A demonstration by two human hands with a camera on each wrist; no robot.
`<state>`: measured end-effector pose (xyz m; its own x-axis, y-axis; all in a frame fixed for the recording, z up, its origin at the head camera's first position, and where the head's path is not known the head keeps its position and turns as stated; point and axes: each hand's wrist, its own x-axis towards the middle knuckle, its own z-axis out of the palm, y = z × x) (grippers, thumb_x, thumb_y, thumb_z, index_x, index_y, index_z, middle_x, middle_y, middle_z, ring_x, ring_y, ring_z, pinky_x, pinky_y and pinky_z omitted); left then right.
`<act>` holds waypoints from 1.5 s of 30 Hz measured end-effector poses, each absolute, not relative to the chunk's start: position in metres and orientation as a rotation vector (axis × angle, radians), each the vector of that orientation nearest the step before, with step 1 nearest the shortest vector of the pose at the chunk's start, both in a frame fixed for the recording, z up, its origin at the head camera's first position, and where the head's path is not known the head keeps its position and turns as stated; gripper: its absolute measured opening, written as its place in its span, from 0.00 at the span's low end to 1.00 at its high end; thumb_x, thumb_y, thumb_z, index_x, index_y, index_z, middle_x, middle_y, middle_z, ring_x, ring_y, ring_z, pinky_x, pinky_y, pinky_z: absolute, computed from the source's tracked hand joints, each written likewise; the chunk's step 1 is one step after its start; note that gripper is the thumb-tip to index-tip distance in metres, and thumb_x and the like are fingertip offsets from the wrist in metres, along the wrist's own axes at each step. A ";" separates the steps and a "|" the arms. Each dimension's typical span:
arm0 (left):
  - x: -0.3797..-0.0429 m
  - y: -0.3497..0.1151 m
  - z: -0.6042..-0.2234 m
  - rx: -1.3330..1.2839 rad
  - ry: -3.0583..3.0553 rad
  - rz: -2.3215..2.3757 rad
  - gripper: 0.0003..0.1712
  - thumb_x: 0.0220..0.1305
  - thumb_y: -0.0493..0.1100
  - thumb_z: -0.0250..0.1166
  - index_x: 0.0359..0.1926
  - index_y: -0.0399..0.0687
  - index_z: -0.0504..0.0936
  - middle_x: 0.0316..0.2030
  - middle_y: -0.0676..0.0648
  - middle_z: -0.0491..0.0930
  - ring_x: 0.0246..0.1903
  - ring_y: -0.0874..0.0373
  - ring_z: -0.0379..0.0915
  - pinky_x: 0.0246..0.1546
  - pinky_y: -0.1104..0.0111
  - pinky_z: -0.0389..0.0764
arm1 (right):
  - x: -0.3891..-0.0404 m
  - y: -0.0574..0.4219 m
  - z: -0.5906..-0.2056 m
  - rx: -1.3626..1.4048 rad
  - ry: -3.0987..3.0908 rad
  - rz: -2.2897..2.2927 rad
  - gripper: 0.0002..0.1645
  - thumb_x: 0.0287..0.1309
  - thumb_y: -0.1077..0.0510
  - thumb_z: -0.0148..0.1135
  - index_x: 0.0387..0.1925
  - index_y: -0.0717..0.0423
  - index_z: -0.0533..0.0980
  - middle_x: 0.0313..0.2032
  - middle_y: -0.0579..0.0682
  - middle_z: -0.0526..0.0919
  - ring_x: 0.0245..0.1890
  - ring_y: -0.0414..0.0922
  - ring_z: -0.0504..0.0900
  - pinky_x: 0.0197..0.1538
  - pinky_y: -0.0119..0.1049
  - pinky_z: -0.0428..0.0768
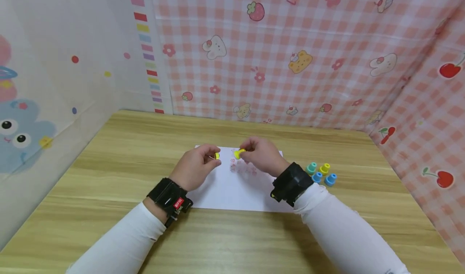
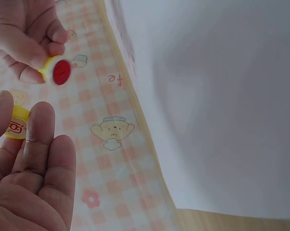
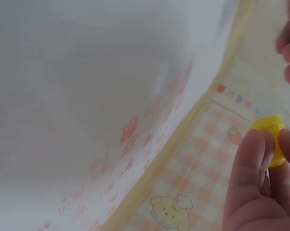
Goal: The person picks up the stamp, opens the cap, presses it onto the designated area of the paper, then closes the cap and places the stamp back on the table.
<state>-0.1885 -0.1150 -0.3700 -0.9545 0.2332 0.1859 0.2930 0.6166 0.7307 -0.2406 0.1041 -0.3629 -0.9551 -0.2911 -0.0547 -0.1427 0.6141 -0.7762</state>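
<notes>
Above a white sheet of paper (image 1: 236,193), my left hand (image 1: 190,168) pinches a yellow stamp cap (image 2: 18,125) between thumb and fingers. A red character label shows on the cap's round face. My right hand (image 1: 264,156) grips a small yellow stamp (image 1: 238,153) by its handle. Its round red printing face (image 2: 61,72) is bare and turned toward the left side in the left wrist view. Cap and stamp are apart, with a short gap between the two hands. Faint red stamp prints (image 3: 130,132) run along the far part of the paper.
To the right of the paper, by the right wrist, stand several capped stamps: a teal one (image 1: 311,168), a yellow one (image 1: 325,169) and two blue ones (image 1: 330,180). The wooden table (image 1: 91,165) meets a pink checked cloth (image 1: 276,64) at its back edge.
</notes>
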 end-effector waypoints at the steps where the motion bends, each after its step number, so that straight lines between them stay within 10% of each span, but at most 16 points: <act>1: -0.188 -0.115 -0.370 -0.450 -2.758 -1.268 0.15 0.62 0.46 0.64 0.50 0.52 0.77 0.35 0.57 0.79 0.33 0.66 0.73 0.35 0.63 0.78 | -0.239 0.105 -0.361 -0.347 2.608 -1.320 0.06 0.53 0.56 0.66 0.35 0.49 0.78 0.31 0.48 0.82 0.31 0.49 0.79 0.36 0.45 0.79; 45: -0.182 -0.102 -0.370 -0.496 -2.786 -1.343 0.18 0.61 0.47 0.65 0.52 0.50 0.79 0.38 0.58 0.80 0.34 0.67 0.74 0.35 0.65 0.80 | -0.212 0.095 -0.356 -0.468 2.187 -1.676 0.09 0.51 0.66 0.65 0.36 0.61 0.76 0.33 0.58 0.82 0.36 0.51 0.80 0.41 0.41 0.82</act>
<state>-0.1817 -0.1016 -0.3702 -0.9499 0.2775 0.1441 0.2855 0.5820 0.7614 -0.2117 0.0951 -0.3558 -0.8862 -0.4578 -0.0712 -0.0502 0.2476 -0.9676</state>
